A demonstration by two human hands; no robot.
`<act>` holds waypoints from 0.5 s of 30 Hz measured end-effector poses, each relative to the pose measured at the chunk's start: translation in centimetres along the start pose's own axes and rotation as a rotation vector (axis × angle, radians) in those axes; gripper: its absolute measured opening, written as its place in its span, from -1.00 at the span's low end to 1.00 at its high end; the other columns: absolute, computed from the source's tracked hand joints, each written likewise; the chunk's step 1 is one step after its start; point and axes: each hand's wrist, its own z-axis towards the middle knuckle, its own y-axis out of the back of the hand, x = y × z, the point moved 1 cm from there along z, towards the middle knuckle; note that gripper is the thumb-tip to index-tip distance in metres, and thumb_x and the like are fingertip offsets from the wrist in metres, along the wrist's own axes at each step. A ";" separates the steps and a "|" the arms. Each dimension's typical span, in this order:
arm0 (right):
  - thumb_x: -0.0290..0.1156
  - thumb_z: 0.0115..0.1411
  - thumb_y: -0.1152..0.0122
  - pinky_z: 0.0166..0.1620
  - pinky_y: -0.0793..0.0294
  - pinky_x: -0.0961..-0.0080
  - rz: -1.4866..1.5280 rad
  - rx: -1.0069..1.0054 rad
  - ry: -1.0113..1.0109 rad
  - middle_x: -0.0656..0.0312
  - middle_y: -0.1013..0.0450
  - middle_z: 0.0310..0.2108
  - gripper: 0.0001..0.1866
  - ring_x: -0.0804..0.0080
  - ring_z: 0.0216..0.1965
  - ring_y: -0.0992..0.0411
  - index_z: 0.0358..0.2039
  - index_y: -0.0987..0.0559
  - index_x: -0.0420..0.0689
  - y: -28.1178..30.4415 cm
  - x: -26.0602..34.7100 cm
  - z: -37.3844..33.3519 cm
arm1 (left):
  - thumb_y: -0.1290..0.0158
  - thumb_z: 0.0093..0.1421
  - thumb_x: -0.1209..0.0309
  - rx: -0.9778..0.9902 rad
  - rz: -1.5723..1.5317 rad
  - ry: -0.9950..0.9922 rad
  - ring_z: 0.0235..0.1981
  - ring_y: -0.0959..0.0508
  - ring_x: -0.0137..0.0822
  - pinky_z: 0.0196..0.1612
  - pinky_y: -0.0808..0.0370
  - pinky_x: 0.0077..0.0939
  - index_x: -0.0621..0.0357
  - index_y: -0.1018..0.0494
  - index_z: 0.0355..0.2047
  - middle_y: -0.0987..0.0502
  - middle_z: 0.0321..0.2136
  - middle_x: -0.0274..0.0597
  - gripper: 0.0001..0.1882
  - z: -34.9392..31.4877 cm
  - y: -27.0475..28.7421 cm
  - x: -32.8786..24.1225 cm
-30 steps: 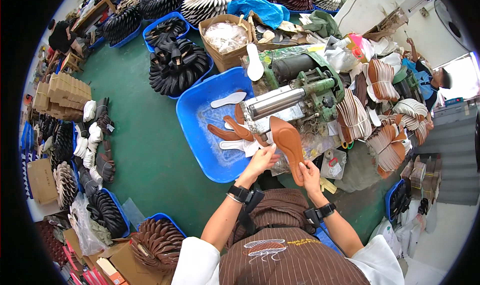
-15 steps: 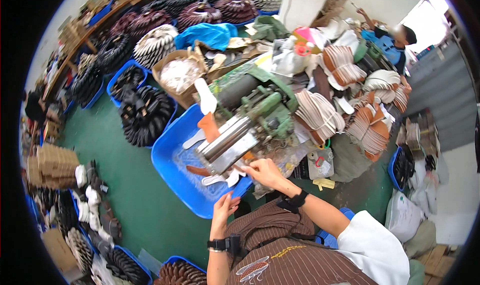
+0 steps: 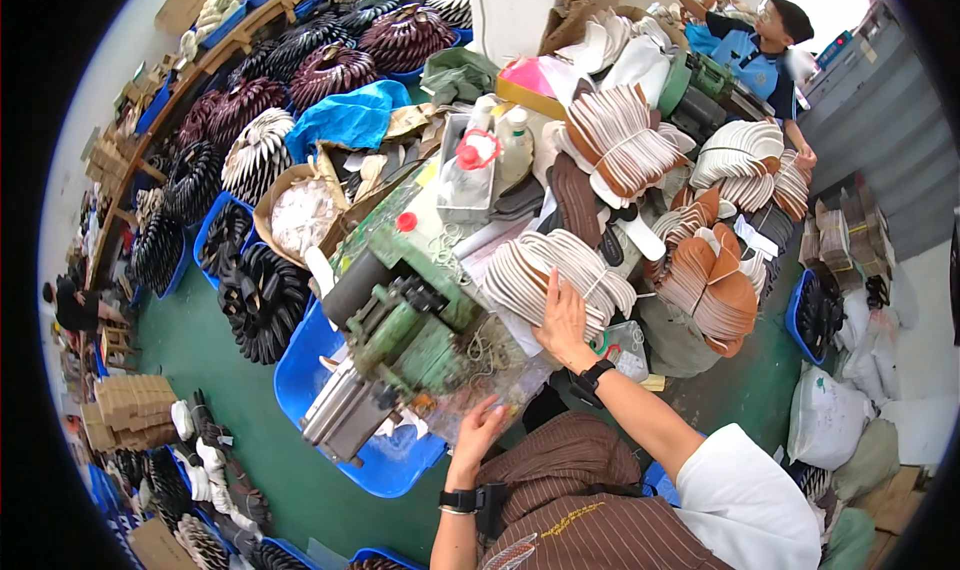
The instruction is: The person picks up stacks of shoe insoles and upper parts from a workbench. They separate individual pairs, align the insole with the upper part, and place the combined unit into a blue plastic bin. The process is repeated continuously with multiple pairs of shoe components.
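So, the right hand [image 3: 563, 322] is up against a banded bundle of pale insoles [image 3: 520, 268], fingers stretched out along its near side instead of curled round it, though I can't tell how hard it's pressing. That bundle is lying on the cluttered table [image 3: 508, 362], just right of a chunky green machine [image 3: 437, 320]. Left hand [image 3: 482, 432] is hanging out at the near edge of the table, below the machine, fingers loosely bent and spread, so pretty relaxed. The machine's shiny metal end [image 3: 345, 410] juts out over a blue tub [image 3: 400, 480] with some pale pieces inside. Behind the bundle there's a taller stack of white-and-brown insoles [image 3: 622, 135], and off to its right another brown-topped bundle [image 3: 712, 288]. A bottle with a white cap [image 3: 516, 148] sits further back, and a co-worker in a blue top [image 3: 750, 68] is at the upper right.
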 end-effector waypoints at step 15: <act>-0.35 -0.26 -0.51 0.18 -0.15 0.41 1.369 0.313 -0.113 0.07 -0.22 0.09 0.04 0.31 0.14 -0.19 0.20 -0.09 -0.26 16.2 -7.2 -0.5 | -0.24 0.00 0.29 0.133 -0.142 -0.153 0.09 -0.30 -0.24 0.13 -0.24 -0.40 0.32 -0.01 0.19 -0.27 0.08 -0.08 -0.15 7.2 -12.7 -9.3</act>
